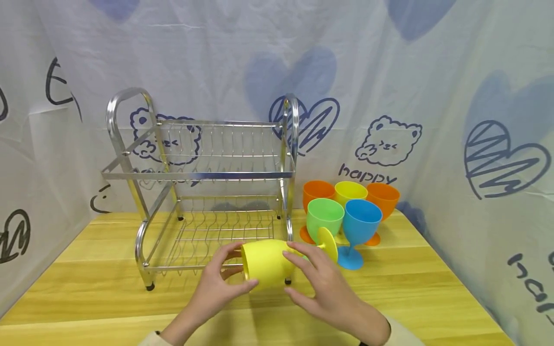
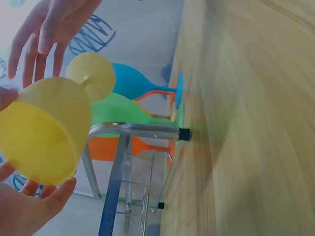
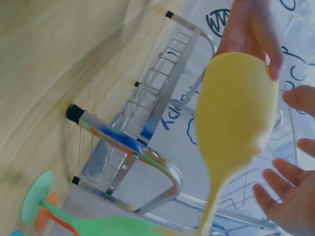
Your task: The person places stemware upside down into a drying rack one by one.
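A yellow goblet (image 1: 265,263) lies sideways in the air just in front of the metal dish rack (image 1: 203,175), its foot pointing right. My left hand (image 1: 229,273) grips its bowl at the rim end, thumb below and fingers above. My right hand (image 1: 313,281) is beside the bowl's stem end with fingers straight and spread. In the right wrist view those right fingers (image 3: 290,194) stand just apart from the goblet (image 3: 236,113). The left wrist view shows the goblet (image 2: 47,128) cradled in my left hand (image 2: 29,209), with my right hand (image 2: 47,29) above it.
Several goblets stand right of the rack: two orange (image 1: 318,191) (image 1: 384,199), a yellow (image 1: 350,191), a green (image 1: 324,216) and a blue (image 1: 361,221). The two-tier rack holds nothing on the wooden table (image 1: 433,288). Printed sheets wall in three sides.
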`<action>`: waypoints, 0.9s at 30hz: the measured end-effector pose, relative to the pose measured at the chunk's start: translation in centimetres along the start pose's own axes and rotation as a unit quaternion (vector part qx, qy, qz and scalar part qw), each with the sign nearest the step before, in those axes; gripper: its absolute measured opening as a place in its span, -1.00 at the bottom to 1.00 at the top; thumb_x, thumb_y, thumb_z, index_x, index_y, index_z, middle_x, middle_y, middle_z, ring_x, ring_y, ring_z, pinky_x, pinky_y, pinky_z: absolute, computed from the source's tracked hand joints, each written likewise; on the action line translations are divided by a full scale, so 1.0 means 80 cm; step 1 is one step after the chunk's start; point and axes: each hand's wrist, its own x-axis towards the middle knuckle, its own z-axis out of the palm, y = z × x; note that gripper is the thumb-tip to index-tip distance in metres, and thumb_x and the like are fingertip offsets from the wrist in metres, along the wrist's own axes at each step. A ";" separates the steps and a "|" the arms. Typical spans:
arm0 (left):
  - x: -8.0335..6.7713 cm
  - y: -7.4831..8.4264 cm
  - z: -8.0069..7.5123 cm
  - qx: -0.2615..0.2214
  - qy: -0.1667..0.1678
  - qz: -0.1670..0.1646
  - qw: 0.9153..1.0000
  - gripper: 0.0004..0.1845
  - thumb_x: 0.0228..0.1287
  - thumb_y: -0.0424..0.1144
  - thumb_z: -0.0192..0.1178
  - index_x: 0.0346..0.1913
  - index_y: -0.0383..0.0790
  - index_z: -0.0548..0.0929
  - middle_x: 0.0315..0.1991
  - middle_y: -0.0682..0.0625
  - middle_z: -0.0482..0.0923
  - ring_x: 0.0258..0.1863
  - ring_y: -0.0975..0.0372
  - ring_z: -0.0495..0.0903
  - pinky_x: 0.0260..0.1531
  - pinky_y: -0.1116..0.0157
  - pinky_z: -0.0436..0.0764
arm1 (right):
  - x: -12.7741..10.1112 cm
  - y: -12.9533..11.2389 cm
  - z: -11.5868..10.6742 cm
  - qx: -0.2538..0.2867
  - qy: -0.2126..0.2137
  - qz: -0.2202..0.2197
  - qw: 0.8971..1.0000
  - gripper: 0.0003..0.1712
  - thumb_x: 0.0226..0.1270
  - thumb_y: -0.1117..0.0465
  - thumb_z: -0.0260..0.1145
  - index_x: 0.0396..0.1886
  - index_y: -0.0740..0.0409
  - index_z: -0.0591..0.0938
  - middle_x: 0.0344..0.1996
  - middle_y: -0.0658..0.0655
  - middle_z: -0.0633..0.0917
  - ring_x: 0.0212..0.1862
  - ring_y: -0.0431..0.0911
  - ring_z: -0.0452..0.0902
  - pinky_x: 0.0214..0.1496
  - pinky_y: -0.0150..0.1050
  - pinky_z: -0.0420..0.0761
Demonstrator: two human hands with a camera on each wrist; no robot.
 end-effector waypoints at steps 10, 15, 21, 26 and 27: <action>-0.001 0.024 -0.002 -0.172 0.030 -0.061 0.983 -0.34 0.16 -0.50 0.20 0.34 -0.37 0.26 0.23 -0.20 0.31 0.09 0.11 0.42 -0.01 0.32 0.59 | -0.009 0.004 0.005 0.085 0.135 -0.058 0.985 -0.64 0.40 0.16 0.25 -0.05 0.41 0.58 -0.04 0.31 0.57 -0.02 0.10 0.50 0.13 -0.34 0.50; -0.003 0.025 -0.002 -0.281 0.018 -0.078 0.956 -0.46 0.24 -0.31 0.08 0.30 -0.24 0.29 0.15 -0.16 0.32 0.03 0.12 0.45 0.00 0.28 0.58 | -0.016 -0.001 0.007 0.092 0.167 0.074 0.979 -0.76 0.37 0.19 0.30 -0.14 0.29 0.64 -0.18 0.19 0.65 -0.10 0.00 0.56 0.04 -0.42 0.54; -0.004 0.020 -0.002 -0.362 -0.048 -0.099 0.926 -0.47 0.37 -0.08 -0.04 0.36 -0.10 0.24 0.20 -0.14 0.29 0.11 0.09 0.40 0.14 0.16 0.49 | -0.002 -0.007 -0.005 0.262 0.113 0.230 0.931 -0.60 0.23 0.49 0.29 0.08 0.24 0.57 -0.01 0.17 0.64 0.05 -0.08 0.53 0.03 -0.23 0.59; -0.005 0.025 0.002 -0.415 -0.077 -0.130 0.897 -0.41 0.39 0.04 -0.04 0.38 -0.08 0.13 0.26 -0.12 0.21 0.18 0.07 0.34 0.23 0.14 0.41 | 0.014 -0.010 -0.004 0.411 0.086 0.237 0.876 -0.43 0.35 0.31 0.27 0.31 0.34 0.36 0.20 0.24 0.50 0.22 -0.06 0.43 0.18 -0.17 0.53; -0.005 0.027 0.004 -0.431 -0.082 -0.134 0.889 -0.41 0.40 0.04 -0.04 0.38 -0.08 0.12 0.26 -0.11 0.21 0.18 0.08 0.35 0.24 0.14 0.40 | 0.017 -0.011 -0.003 0.431 0.084 0.235 0.867 -0.39 0.37 0.26 0.28 0.34 0.33 0.32 0.23 0.25 0.47 0.23 -0.06 0.41 0.20 -0.16 0.51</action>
